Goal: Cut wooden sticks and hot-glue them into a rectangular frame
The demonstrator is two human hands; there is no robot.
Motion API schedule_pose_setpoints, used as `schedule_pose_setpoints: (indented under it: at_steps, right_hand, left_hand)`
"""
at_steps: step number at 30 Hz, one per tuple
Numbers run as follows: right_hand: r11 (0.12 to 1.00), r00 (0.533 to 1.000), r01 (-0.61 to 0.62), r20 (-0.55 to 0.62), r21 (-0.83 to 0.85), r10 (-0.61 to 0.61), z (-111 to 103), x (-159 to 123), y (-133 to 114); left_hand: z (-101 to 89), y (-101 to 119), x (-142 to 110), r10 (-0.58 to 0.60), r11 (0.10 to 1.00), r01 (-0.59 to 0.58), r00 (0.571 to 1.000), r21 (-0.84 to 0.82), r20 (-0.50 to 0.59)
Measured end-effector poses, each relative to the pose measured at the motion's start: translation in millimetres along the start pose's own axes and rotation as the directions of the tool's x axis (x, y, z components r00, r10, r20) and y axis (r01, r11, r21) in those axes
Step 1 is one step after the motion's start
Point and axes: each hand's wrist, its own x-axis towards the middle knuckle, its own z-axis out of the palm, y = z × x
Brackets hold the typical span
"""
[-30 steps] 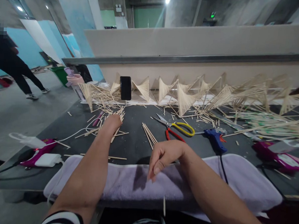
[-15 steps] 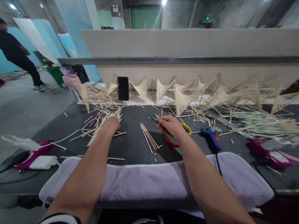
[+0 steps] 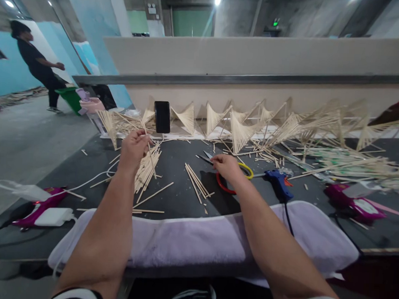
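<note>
My left hand (image 3: 133,150) is raised above the loose pile of wooden sticks (image 3: 144,178), its fingers closed on one thin wooden stick (image 3: 151,159) that slants downward. On the dark table, my right hand (image 3: 227,167) has its fingers closed on the scissors (image 3: 248,171) around the pivot. The blades point to the far left; one handle loop is yellow, the other red. Between my hands lies a small fan of wooden sticks (image 3: 197,183). Two or more single sticks lie nearer the towel.
Woven stick structures (image 3: 239,131) line the back, beside an upright black phone (image 3: 162,117). A blue glue gun (image 3: 278,185) lies right of the scissors. Purple power strips (image 3: 353,204) sit at both sides. A lilac towel (image 3: 188,242) covers the front edge. A person (image 3: 40,65) stands far left.
My right hand moved from above the towel to the scissors and closed on them. My left hand rose from the stick pile with one stick. The person at left shifted position.
</note>
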Motion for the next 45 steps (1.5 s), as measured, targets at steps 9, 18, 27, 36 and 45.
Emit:
schedule_pose_setpoints:
  at_steps: [9, 18, 27, 36, 45]
  right_hand:
    - [0.976, 0.966, 0.159, 0.228, -0.148, -0.123, 22.9, -10.4, -11.4]
    - [0.910, 0.947, 0.185, 0.314, -0.372, -0.065, 28.5, -36.3, -38.3]
    - [0.902, 0.934, 0.164, 0.356, -0.400, -0.012, 32.2, -36.3, -45.8]
    - [0.959, 0.935, 0.091, 0.356, -0.269, 0.011, 24.8, -27.6, -39.1]
    - [0.943, 0.912, -0.213, 0.398, 0.255, 0.098, 17.9, -21.3, -31.2]
  left_hand:
    - [61.3, -12.5, -33.2, -0.128, 0.956, 0.263, 0.771, -0.129, 0.624]
    - [70.2, -18.3, -35.6, -0.200, 0.947, 0.309, 0.783, -0.090, 0.590]
    - [70.7, -15.4, -37.4, -0.233, 0.935, 0.346, 0.761, -0.076, 0.605]
    - [68.9, -20.1, -35.1, -0.256, 0.921, 0.383, 0.739, -0.075, 0.623]
    - [70.1, -16.9, -35.4, -0.200, 0.862, 0.452, 0.719, -0.229, 0.666]
